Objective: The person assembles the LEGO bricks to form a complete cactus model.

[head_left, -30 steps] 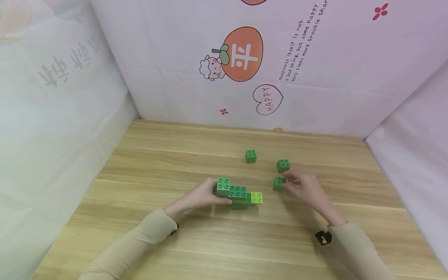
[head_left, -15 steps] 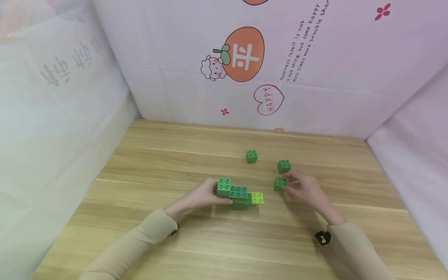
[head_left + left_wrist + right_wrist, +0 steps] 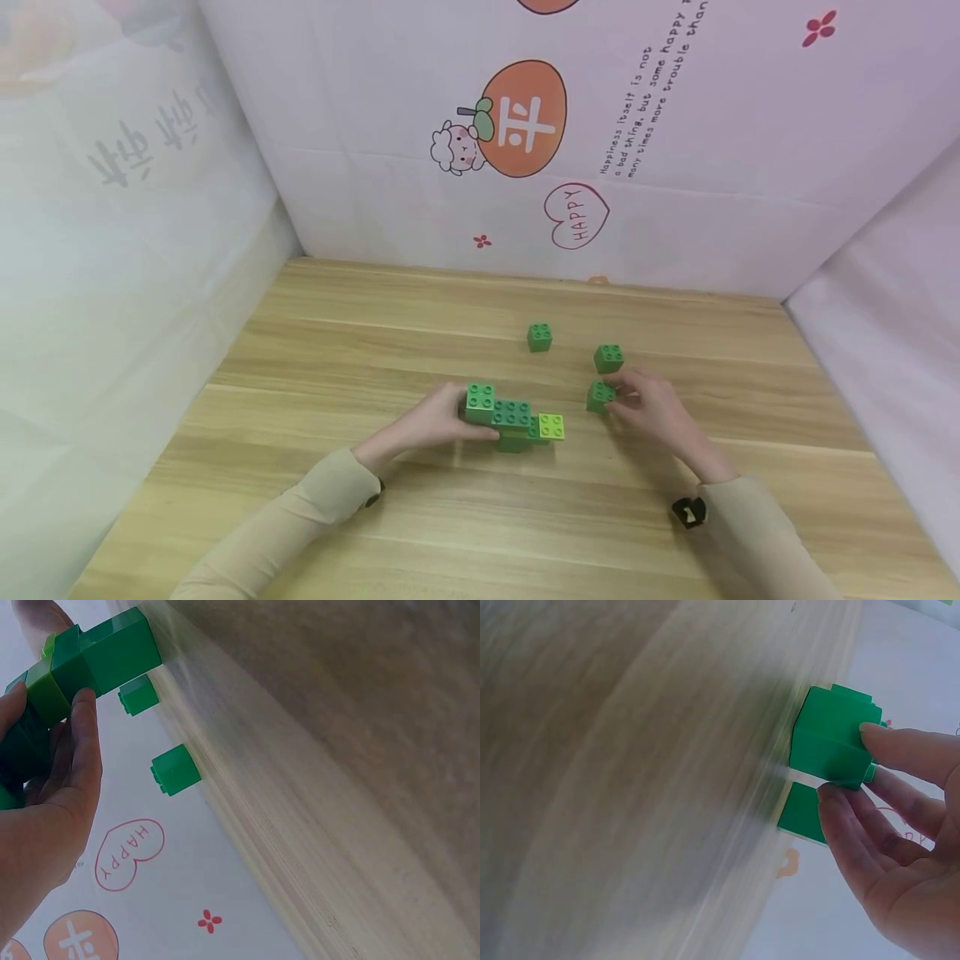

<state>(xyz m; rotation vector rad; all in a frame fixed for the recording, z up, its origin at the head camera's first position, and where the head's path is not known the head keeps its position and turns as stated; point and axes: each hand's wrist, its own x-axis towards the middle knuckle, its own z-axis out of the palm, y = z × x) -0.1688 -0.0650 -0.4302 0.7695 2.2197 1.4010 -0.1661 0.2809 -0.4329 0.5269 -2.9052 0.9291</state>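
Nearest, two beige sleeves (image 3: 330,487) reached in over the wood-grain tabletop (image 3: 420,533), a broad strip of bare wood running between them, and a black band (image 3: 688,512) showed at the right cuff. Left of middle, the left hand (image 3: 438,417) grasped the left end of a joined build of green bricks (image 3: 512,413), thumb along its near side; its lime brick (image 3: 551,426) ended the build on the right. A gap of wood separated that end from a single green brick (image 3: 597,398), which the right hand (image 3: 648,410) pinched from its right. Just beyond this brick stood a second green brick (image 3: 608,359); a third green brick (image 3: 539,337) stood farther and to the left, short of the tabletop's far edge, where a printed cloth (image 3: 375,167) rose. Room lay widest toward the left edge.
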